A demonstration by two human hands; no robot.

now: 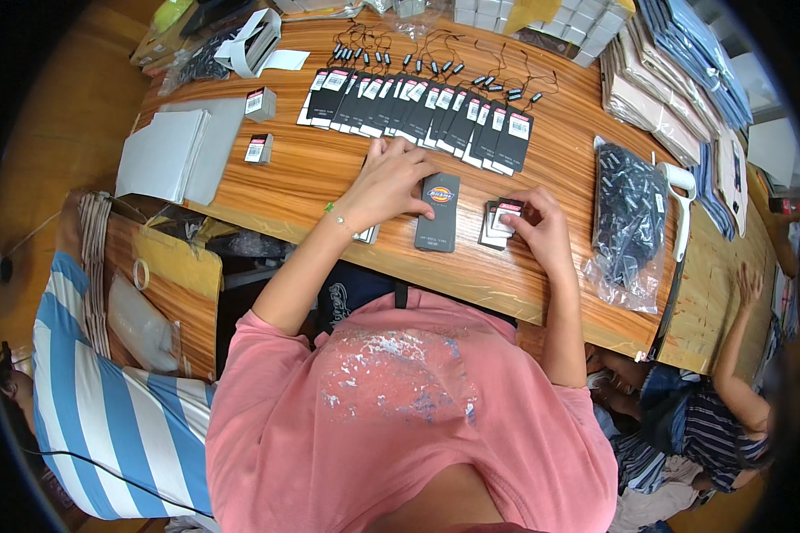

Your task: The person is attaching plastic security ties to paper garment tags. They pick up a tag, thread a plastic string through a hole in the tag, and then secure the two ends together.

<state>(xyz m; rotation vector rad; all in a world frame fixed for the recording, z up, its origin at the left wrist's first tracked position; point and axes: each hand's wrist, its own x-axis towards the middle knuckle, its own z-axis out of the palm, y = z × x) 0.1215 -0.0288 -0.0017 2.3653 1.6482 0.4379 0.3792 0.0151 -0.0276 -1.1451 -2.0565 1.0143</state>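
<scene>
My left hand (387,182) lies flat on the wooden table (311,169), its fingers touching the top of a dark grey card tag (439,213) with a small coloured emblem; a small stack of tags (368,234) peeks from under its wrist. My right hand (535,226) pinches a small stack of dark tags with white and red labels (498,222) just right of the grey card. Beyond both hands, a long overlapping row of black hang tags with strings (418,111) stretches across the table.
A clear bag of small black parts (629,218) and a white tagging gun (683,191) lie to the right. Grey sheets (173,151) and two small tag bundles (259,124) lie at the left. Folded garments (676,80) are stacked far right. A person in stripes sits lower left, another lower right.
</scene>
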